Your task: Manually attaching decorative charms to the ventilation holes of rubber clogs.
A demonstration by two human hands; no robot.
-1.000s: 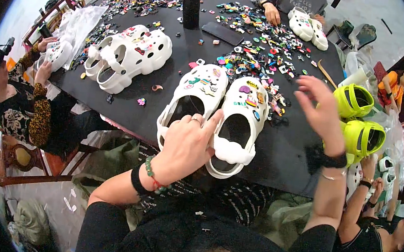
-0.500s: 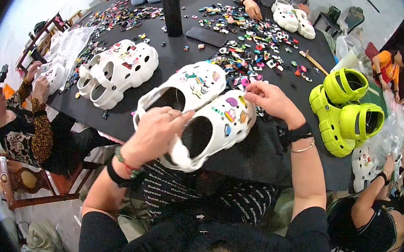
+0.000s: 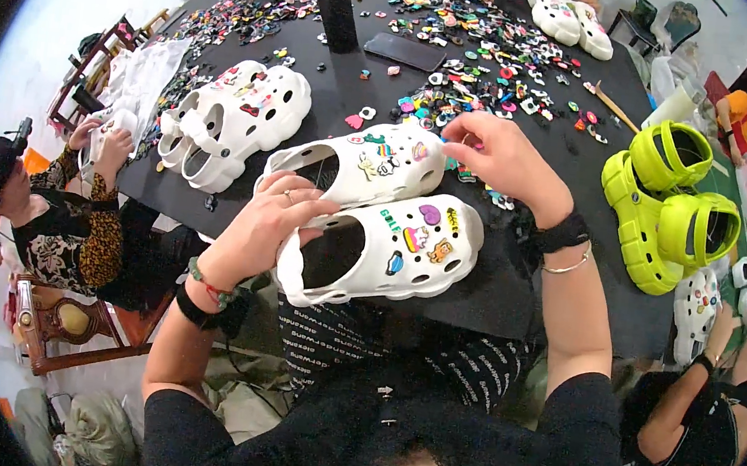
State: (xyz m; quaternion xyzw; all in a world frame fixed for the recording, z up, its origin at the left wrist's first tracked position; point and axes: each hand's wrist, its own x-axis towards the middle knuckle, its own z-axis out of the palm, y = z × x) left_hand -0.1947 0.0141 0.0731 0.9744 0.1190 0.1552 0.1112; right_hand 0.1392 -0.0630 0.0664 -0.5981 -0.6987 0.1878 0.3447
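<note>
Black cloth covers the counter (image 3: 513,293), its near edge at six o'clock. Left hand (image 3: 270,222) has its grip closed on the rim of the nearer white clog (image 3: 381,252), at the edge. Behind it lies a second white clog (image 3: 358,163). Right hand (image 3: 499,160), at one o'clock, pinches its fingers together over scattered shoe charms (image 3: 483,53).

The person wears a black short-sleeved top and dark trousers printed with rows of small white lettering. The left hand (image 3: 267,222) has a thin ring on one finger; its wrist carries a green and red beaded bracelet and, behind it, a broad black band. The right hand (image 3: 501,158) has a black strap at the wrist and a thin silver bangle just behind it
</note>
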